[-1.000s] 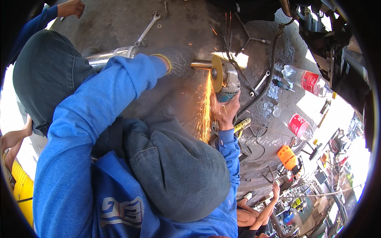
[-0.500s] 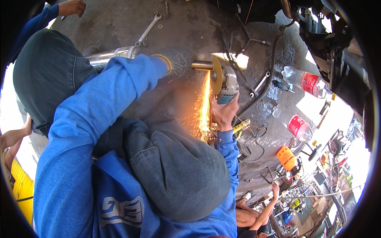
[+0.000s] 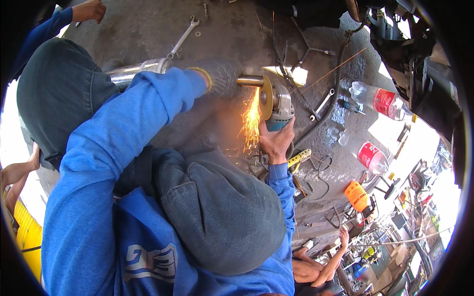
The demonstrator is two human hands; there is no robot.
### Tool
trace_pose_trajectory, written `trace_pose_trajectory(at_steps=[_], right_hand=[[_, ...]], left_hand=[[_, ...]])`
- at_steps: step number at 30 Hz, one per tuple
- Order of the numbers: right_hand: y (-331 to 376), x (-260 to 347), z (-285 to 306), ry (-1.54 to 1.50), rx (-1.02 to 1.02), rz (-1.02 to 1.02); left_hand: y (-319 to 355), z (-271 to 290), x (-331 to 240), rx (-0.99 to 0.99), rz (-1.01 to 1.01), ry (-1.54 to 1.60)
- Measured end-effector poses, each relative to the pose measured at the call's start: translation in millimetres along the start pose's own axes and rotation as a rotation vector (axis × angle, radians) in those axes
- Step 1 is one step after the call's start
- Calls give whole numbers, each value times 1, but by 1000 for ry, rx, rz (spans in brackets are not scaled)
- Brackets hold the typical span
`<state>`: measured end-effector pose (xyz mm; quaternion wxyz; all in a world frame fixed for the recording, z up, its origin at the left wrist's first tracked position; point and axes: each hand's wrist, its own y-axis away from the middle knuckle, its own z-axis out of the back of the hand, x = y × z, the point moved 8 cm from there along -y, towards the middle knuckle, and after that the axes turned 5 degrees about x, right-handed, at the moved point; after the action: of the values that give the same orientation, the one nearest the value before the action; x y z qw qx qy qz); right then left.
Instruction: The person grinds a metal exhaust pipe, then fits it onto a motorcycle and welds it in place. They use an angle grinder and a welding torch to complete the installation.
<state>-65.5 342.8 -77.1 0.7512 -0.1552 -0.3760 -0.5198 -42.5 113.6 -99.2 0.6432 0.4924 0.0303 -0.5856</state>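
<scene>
My left hand [image 3: 221,76], in a grey glove, is closed around a shiny metal pipe [image 3: 136,70] that lies across my knee. The pipe's cut end [image 3: 249,80] sticks out past the glove. My right hand [image 3: 275,141] grips an angle grinder [image 3: 281,108] from below. Its yellowish disc [image 3: 266,91] stands against the pipe end. Orange sparks [image 3: 251,121] fall from the contact point toward my lap. Both arms wear blue sleeves, and my dark-trousered knees fill the lower middle of the view.
On the concrete ground lie a long spanner [image 3: 182,37], a cross wrench [image 3: 308,49], a yellow-handled tool [image 3: 298,158], two plastic bottles [image 3: 380,101] [image 3: 370,155] and an orange container [image 3: 356,195]. Another person's hand [image 3: 89,10] is at the top left. Other people's limbs show bottom right [image 3: 321,261].
The spark stream has become shorter and more bunched below the disc. Both hands, the pipe and the grinder stay in nearly the same place.
</scene>
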Motion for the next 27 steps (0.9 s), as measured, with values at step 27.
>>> trace_pose_trajectory(at_steps=[27], right_hand=[[-2,2,-3,-72,-28,87]], left_hand=[[0,-2,3,26,19,-16]])
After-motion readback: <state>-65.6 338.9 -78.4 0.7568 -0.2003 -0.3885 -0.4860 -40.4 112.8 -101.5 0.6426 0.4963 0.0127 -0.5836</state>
